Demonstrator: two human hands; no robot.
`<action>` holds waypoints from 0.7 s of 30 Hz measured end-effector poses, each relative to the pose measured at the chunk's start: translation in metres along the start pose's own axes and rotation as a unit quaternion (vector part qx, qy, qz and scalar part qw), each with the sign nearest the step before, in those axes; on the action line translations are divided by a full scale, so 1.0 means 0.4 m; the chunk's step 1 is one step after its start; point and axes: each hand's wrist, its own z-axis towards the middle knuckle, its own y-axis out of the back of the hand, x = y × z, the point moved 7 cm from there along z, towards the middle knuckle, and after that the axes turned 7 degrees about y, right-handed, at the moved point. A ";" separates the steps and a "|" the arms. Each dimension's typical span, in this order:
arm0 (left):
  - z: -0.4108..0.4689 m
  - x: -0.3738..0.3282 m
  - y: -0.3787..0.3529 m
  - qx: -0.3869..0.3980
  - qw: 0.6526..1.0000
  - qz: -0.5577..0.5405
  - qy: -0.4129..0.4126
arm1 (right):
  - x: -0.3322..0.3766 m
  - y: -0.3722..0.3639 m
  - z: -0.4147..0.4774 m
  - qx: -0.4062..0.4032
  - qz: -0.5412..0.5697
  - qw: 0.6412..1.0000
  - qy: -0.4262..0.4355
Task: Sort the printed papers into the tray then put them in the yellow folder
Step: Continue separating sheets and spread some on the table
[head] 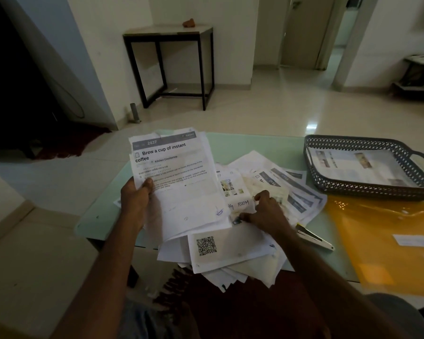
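Note:
My left hand (136, 200) grips a small stack of printed papers (179, 182), raised above the table, with the top sheet headed "Brew a cup of instant coffee". My right hand (264, 212) rests on the loose pile of printed papers (233, 243) and pinches one sheet between thumb and fingers. The dark perforated tray (333, 185) stands at the right rear of the table with printed sheets lying in it. The yellow folder (387, 241) lies flat in front of the tray, at the right edge.
The pale green glass table (255, 145) carries everything. A stapler (313, 237) lies between the pile and the folder. Several sheets hang over the table's near edge. A small black-framed side table (171, 67) stands against the far wall, across bare floor.

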 end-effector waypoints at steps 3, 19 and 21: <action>0.002 0.004 -0.009 0.013 1.000 0.023 0.009 | -0.006 0.002 0.003 0.014 0.041 0.999 -0.028; -0.052 0.030 -0.102 0.138 0.988 0.023 0.073 | 0.122 0.077 -0.024 0.020 0.418 0.904 0.089; -0.063 0.020 -0.119 0.162 0.985 0.012 0.058 | 0.149 0.060 -0.039 0.052 0.444 0.891 0.081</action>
